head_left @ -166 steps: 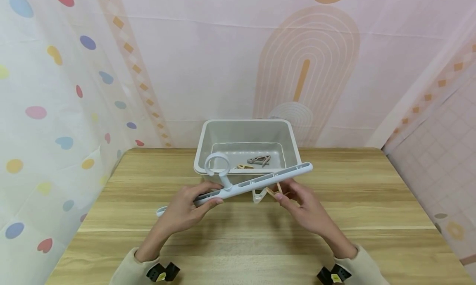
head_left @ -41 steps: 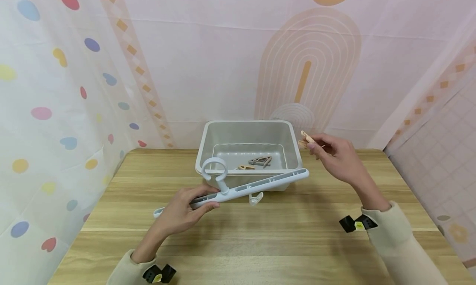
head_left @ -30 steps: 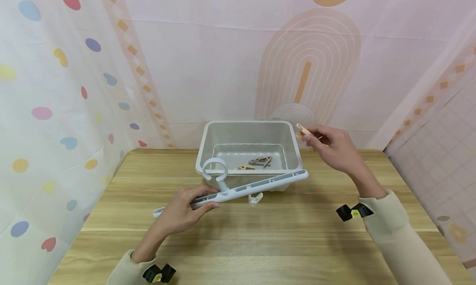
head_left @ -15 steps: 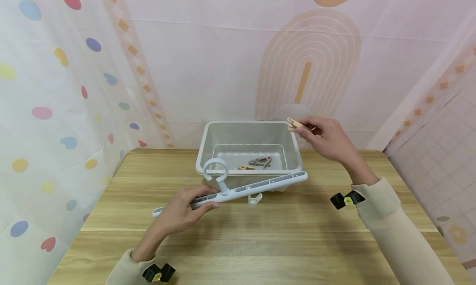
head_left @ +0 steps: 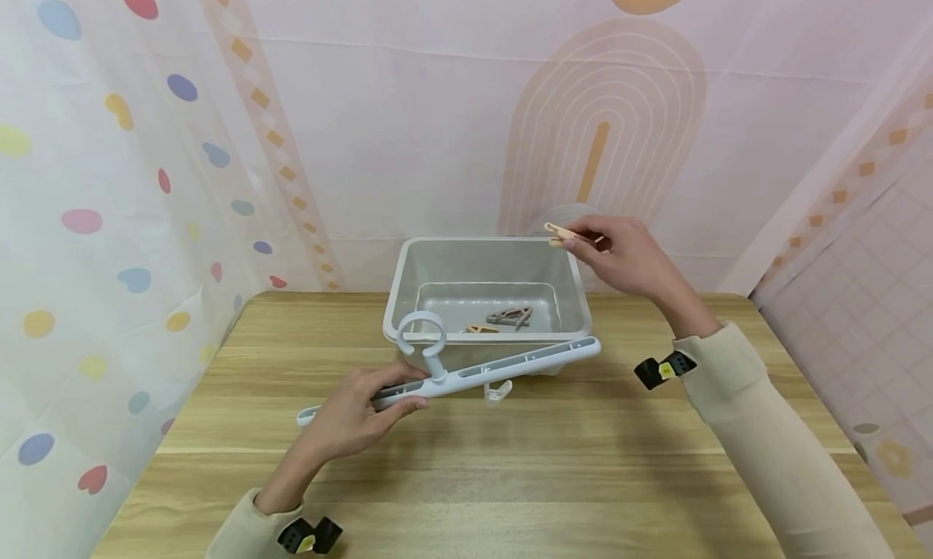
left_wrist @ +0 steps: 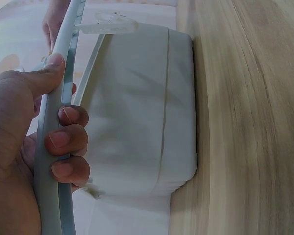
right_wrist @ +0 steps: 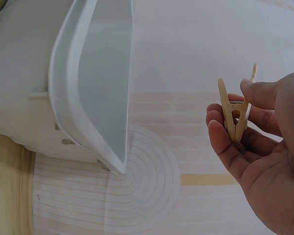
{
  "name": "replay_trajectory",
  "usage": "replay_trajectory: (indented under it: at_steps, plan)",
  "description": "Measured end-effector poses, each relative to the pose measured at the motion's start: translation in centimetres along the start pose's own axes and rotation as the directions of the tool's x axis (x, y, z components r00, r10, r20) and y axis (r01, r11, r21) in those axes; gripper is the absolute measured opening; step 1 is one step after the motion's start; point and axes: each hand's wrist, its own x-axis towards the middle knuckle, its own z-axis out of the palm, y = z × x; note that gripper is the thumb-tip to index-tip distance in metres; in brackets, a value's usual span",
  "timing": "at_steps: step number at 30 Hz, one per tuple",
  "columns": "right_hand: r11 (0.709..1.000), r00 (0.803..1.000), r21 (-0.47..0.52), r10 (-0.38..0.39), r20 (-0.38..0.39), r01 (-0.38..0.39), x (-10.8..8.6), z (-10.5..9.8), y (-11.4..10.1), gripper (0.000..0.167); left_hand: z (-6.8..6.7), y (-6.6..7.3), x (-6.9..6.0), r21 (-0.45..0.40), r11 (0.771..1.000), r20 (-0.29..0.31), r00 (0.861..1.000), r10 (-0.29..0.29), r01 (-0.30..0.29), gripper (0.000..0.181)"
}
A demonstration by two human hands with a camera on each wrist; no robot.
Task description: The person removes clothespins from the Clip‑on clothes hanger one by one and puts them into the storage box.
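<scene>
My left hand [head_left: 353, 409] grips a pale blue-white clothes hanger [head_left: 528, 363] near its open ring hook, and the hanger slants up to the right. From its underside hangs a white clip [head_left: 499, 392], seen closer as a translucent clip [left_wrist: 108, 25] in the left wrist view. My right hand [head_left: 623, 255] pinches a light yellow clothespin [head_left: 560, 232] by its back right rim of the grey bin [head_left: 484, 261]. In the right wrist view, thumb and fingers hold the clothespin [right_wrist: 229, 115], its two legs spread.
Several clothespins lie on the bin floor: brownish-grey ones [head_left: 510, 317] and a yellow one [head_left: 482, 329]. The bin stands at the back of the wooden table [head_left: 466, 478], against a patterned cloth [head_left: 437, 138]. The hanger partly covers the bin's front.
My right hand has carried the clothespin away from the hanger's underside, out to the right, then up and leftward to the bin's back right rim. The left hand and hanger barely moved.
</scene>
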Motion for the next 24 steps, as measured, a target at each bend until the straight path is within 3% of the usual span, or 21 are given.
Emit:
replay_trajectory:
  at_steps: [19, 24]
  plan:
    - [0.995, 0.995, -0.093, -0.026, 0.101, 0.035, 4.0, 0.7, -0.4, 0.022, 0.0, -0.1, -0.2, 0.023, 1.0, -0.001, 1.0, -0.011, 0.011, 0.026]
    - [0.995, 0.991, -0.102, 0.003, 0.133, 0.011, 5.0, 1.1, -0.3, 0.025, -0.1, 0.1, -0.3, 0.044, 0.999, 0.003, 0.999, -0.032, 0.031, 0.027]
